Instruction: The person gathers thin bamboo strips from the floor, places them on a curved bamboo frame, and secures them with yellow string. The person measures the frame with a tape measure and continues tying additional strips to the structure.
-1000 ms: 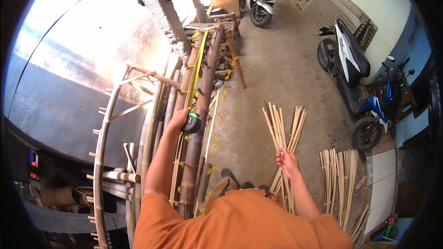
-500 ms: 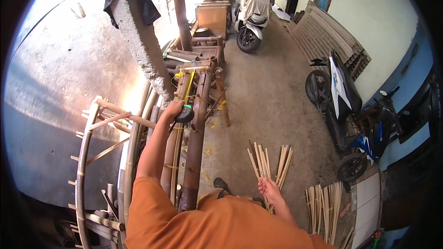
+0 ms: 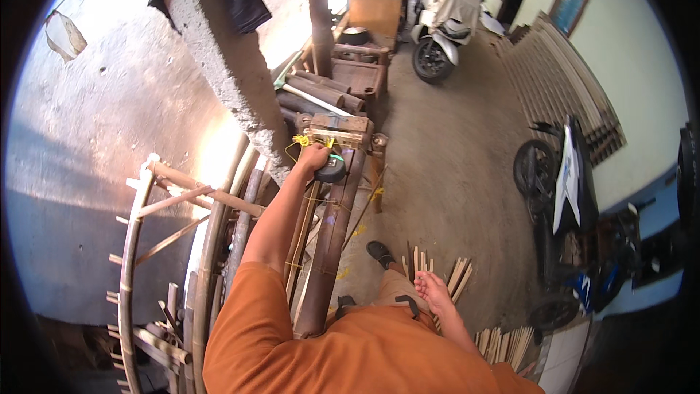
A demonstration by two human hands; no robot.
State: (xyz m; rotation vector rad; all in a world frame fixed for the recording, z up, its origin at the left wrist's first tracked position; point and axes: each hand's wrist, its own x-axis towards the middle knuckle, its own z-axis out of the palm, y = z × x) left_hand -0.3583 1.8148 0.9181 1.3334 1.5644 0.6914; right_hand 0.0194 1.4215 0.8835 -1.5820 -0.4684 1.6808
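Left fingers (image 3: 321,153) round tape measure (image 3: 332,169), bamboo poles (image 3: 327,255), floor (image 3: 452,153) (brownish)

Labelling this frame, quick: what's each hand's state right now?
Left hand: closed on the black tape measure.
Right hand: loosely curled, nothing visibly held; open or closed cannot be told.

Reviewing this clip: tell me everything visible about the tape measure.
The tape measure has a compact, rounded dark case that looks like plastic or rubber, with a bright green strip along its upper edge. The person's left grip holds it from its left side. It is over the bamboo poles, near the wooden block at their far end; whether it touches the poles is unclear. How far its blade extends cannot be told.
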